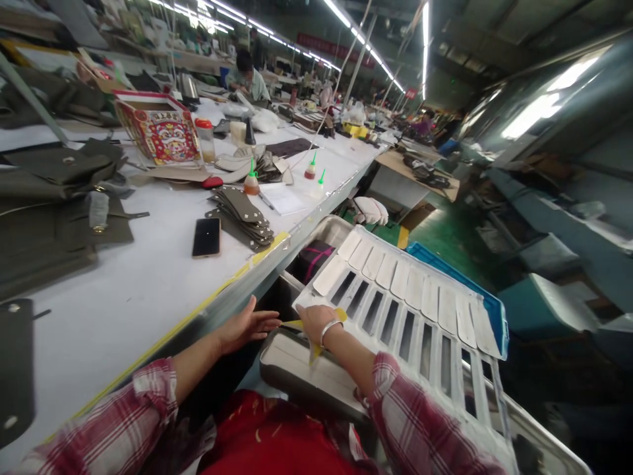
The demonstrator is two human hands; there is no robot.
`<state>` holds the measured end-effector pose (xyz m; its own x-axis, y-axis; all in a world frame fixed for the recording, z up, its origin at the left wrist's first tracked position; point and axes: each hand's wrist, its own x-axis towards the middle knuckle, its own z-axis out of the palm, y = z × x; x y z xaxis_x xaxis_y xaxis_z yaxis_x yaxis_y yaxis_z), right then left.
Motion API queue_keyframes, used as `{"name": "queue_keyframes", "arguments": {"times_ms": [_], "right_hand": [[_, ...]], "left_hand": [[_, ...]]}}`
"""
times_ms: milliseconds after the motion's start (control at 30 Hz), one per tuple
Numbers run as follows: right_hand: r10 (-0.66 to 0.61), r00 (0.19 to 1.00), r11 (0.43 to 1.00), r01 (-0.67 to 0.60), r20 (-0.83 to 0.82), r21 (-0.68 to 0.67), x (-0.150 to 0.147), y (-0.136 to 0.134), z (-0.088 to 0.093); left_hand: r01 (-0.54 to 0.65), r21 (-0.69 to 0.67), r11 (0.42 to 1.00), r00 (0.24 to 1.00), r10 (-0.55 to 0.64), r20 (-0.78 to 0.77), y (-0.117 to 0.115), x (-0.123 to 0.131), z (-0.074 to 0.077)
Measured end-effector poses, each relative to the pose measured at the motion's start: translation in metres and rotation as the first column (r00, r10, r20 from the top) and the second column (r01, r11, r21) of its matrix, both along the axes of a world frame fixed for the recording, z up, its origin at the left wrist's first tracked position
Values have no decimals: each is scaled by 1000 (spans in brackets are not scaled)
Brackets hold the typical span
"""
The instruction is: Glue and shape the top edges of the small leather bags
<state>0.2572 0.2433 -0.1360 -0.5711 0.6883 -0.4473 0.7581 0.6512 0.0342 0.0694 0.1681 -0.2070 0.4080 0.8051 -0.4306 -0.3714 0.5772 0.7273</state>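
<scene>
My right hand [319,323], with a bangle at the wrist, is closed on a thin yellow piece [341,315] at the near left corner of a white slotted rack [380,333]. Parts of this piece stick out on several sides of the hand; its exact kind is unclear. My left hand [250,326] is beside it, thumb up and fingers stretched toward the yellow piece. Whether the fingertips touch it, I cannot tell. Flat white strips [400,277] lie in a row across the rack's far half. Below my hands sits a dark-sided block with a cream top [297,363].
Left is a white worktable [148,297] with a phone [206,237], stacked dark green pieces [242,214], a glue bottle [251,181] and a red patterned box [161,132]. A blue tray [502,316] lies under the rack. Another person [247,79] works farther back.
</scene>
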Motion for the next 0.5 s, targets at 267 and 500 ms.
{"name": "queue_keyframes", "arguments": {"times_ms": [267,500], "right_hand": [[16,1000,1000,-16,-3,-7,-35,-10,-7],[-17,1000,1000,17,-22,-8,-39,-18,-25]], "left_hand": [[-141,9,990,990,141,22,-20,11,4],[-152,69,986,988,151,14,-27,24,12]]}}
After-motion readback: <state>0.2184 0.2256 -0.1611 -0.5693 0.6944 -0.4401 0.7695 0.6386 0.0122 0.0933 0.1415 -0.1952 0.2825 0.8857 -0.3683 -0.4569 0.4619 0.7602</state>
